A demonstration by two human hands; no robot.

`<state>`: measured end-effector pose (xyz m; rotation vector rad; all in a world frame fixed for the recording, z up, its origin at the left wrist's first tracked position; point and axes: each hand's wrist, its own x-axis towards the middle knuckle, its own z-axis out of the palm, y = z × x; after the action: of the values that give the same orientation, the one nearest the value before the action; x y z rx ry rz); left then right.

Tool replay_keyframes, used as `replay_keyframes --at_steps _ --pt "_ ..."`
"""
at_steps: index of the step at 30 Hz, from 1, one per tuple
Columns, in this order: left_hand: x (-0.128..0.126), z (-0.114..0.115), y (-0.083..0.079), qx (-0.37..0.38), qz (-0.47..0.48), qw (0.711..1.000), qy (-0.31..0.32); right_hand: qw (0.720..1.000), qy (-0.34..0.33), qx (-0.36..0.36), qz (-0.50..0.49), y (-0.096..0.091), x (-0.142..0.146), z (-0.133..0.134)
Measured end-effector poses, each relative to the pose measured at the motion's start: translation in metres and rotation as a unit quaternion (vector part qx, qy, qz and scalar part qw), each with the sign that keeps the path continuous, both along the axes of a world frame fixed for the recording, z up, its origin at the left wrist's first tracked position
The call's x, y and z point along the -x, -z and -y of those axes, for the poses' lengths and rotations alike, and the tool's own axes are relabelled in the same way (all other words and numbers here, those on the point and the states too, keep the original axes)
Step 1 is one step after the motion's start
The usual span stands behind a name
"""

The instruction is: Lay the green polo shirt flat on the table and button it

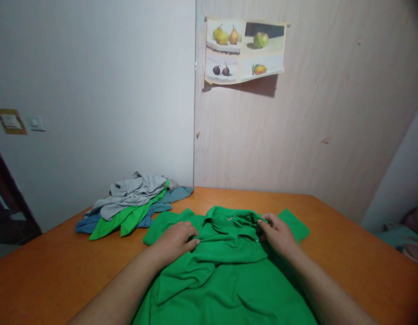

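Orange-brown bench [347, 253] under everything, bare wood running out to either side. Nearest, two bare forearms reaching in from the bottom edge. Between them, spread front-up across the middle of the bench, a green polo shirt [229, 280], body rumpled toward the viewer, short sleeves out flat left and right, collar [236, 215] at the far end.

On the shirt's shoulder, the left hand [176, 239], palm down, fingers [191, 235] pressed together and slightly curled onto the cloth, most likely weighting that side so the fabric does not slide. At the collar's other side, the right hand [278, 234], fingers [266, 222] pinching a fold of green cloth by the placket, apparently drawing it straight against the left hand's hold.

Further back and to the left, well apart from the shirt, a loose pile of clothes [134, 203]: grey garment [134, 192] on top, a second green piece [124, 220] beneath, blue cloth [87, 224] at the bottom, heaped near the bench's far edge, clear of the working area.

Beyond, a white wall [94, 90] with a switch [36, 123], beside a pale wooden panel [313, 135] carrying a curling sheet of fruit pictures [244, 49].
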<state>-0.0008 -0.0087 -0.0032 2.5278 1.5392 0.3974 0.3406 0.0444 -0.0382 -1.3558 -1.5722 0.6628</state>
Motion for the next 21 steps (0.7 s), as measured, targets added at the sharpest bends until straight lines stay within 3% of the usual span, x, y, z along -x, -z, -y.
replay_keyframes --at_steps 5,12,15,21 --pt "0.000 0.001 -0.001 0.004 0.022 1.000 -0.010 0.993 -0.014 -0.025 0.115 0.001 -0.002 -0.001" --pt "0.003 -0.009 0.004 0.016 0.189 0.980 -0.054 0.982 0.011 -0.048 0.183 0.004 -0.002 -0.004" --pt "-0.001 -0.021 -0.006 -0.021 0.213 0.973 -0.082 0.985 0.014 -0.052 0.161 0.003 -0.003 -0.005" --pt "-0.029 -0.061 -0.036 -0.018 0.131 0.970 -0.205 0.988 0.023 -0.076 0.135 -0.003 0.000 -0.001"
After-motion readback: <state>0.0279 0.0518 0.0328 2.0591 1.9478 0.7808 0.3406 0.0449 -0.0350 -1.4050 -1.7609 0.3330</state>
